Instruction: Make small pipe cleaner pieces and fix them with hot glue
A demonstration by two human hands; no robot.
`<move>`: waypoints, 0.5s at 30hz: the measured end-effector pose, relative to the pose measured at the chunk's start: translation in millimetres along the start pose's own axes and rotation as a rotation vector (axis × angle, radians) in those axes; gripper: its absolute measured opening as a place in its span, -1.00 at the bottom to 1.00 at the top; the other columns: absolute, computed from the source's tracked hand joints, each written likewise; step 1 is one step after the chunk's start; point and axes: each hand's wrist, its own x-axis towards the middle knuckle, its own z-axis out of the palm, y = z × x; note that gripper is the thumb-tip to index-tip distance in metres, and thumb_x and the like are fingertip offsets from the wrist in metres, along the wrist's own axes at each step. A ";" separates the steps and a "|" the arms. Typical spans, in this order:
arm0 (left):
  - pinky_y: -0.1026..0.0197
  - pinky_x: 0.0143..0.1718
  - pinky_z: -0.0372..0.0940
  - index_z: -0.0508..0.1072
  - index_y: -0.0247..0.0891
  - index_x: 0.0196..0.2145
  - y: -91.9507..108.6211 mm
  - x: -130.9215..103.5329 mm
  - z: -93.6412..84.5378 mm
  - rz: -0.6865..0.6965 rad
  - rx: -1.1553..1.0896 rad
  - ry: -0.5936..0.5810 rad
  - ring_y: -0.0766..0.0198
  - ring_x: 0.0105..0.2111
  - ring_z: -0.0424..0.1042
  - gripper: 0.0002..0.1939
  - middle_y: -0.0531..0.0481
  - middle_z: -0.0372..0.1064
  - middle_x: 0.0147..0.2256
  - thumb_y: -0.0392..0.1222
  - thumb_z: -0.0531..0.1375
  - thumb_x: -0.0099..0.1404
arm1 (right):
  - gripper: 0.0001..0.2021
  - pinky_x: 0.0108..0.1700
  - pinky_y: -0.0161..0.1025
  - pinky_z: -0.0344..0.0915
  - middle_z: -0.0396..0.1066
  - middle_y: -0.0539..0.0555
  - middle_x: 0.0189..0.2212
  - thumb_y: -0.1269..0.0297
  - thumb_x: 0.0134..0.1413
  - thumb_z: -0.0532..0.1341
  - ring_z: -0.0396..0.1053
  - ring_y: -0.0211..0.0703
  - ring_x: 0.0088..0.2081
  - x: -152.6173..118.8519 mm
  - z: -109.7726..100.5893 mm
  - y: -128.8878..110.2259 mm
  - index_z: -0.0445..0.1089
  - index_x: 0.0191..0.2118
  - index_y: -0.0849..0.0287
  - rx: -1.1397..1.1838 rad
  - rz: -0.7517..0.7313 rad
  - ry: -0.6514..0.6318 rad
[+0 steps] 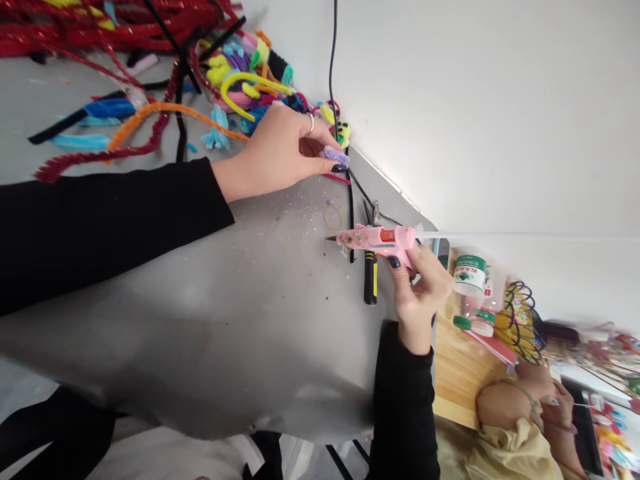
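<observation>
Between the thumb and fingers of my left hand (285,150) is a small lilac fuzzy piece (335,156), perhaps bent pipe cleaner. My right hand (420,283) grips a pink hot glue gun (373,237) by its handle. The gun's dark nozzle points left, below and apart from the lilac piece. A long clear glue stick (510,235) runs out of the gun's back end. Under the gun lies a black-and-yellow handled tool (371,277), its far part partly hidden. A thin yellowish ring (333,216) rests on the grey table (240,320) close to the nozzle.
Colourful pipe-cleaner pieces (240,67) and red glittery stems (100,30) are heaped at the upper left. A black cable (333,60) runs down the white wall. At right, plastic bottles (470,273) stand on a wooden table (457,380), where another person's arm (505,403) rests.
</observation>
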 end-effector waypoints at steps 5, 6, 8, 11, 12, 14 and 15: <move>-0.04 -0.18 0.49 0.71 -0.06 -0.23 -0.9 -0.2 0.1 -0.005 0.013 -0.006 0.11 -0.37 0.47 -0.75 -0.02 0.65 -0.32 0.06 0.35 0.19 | -0.79 -0.41 -0.23 0.06 0.20 -0.03 -0.52 0.14 0.33 0.24 0.13 -0.22 -0.49 -1.9 -0.3 0.7 0.54 -0.23 0.15 -0.027 0.026 -0.002; -0.04 -0.18 0.49 0.71 -0.05 -0.24 -0.6 -0.2 0.0 -0.005 0.013 -0.007 0.11 -0.37 0.47 -0.75 -0.01 0.65 -0.32 0.07 0.35 0.19 | -0.79 -0.41 -0.23 0.06 0.21 -0.03 -0.51 0.14 0.33 0.24 0.13 -0.22 -0.49 -2.2 -0.4 0.8 0.54 -0.22 0.15 -0.022 0.031 -0.008; -0.05 -0.17 0.50 0.71 -0.05 -0.24 0.0 -0.2 -0.1 -0.002 0.004 -0.005 0.11 -0.38 0.47 -0.75 -0.02 0.65 -0.31 0.06 0.35 0.18 | -0.81 -0.41 -0.23 0.05 0.20 -0.04 -0.51 0.16 0.32 0.25 0.13 -0.22 -0.49 -2.6 -0.6 0.7 0.54 -0.22 0.14 -0.012 0.034 -0.006; -0.05 -0.17 0.50 0.72 -0.09 -0.23 0.2 0.0 -0.2 0.005 0.000 -0.009 0.12 -0.38 0.48 -0.74 -0.03 0.65 -0.31 0.04 0.35 0.19 | -0.86 -0.42 -0.24 0.03 0.18 -0.05 -0.52 0.22 0.30 0.27 0.12 -0.24 -0.49 -2.1 -0.5 0.2 0.54 -0.22 0.14 -0.007 0.029 -0.006; -0.04 -0.18 0.50 0.73 -0.10 -0.22 0.0 0.2 -0.2 0.007 0.004 -0.007 0.12 -0.38 0.48 -0.74 -0.04 0.65 -0.32 0.03 0.35 0.19 | -0.87 -0.42 -0.24 0.03 0.18 -0.05 -0.51 0.24 0.29 0.27 0.12 -0.24 -0.49 -1.9 -0.4 0.0 0.54 -0.22 0.15 -0.002 0.021 -0.003; -0.02 -0.20 0.49 0.72 -0.10 -0.22 -0.9 0.4 -0.2 0.009 0.007 -0.007 0.12 -0.38 0.47 -0.74 -0.04 0.65 -0.32 0.03 0.36 0.20 | -0.89 -0.42 -0.24 0.03 0.19 -0.05 -0.51 0.26 0.28 0.28 0.12 -0.24 -0.49 -1.7 0.0 -0.6 0.54 -0.24 0.15 0.010 0.012 0.013; -0.02 -0.20 0.49 0.72 -0.10 -0.22 -1.3 0.6 -0.2 0.010 0.007 -0.004 0.13 -0.38 0.47 -0.75 -0.03 0.65 -0.31 0.03 0.36 0.20 | -0.89 -0.42 -0.24 0.03 0.19 -0.05 -0.51 0.26 0.28 0.28 0.12 -0.24 -0.49 -1.7 0.2 -1.0 0.54 -0.24 0.15 0.010 0.015 0.019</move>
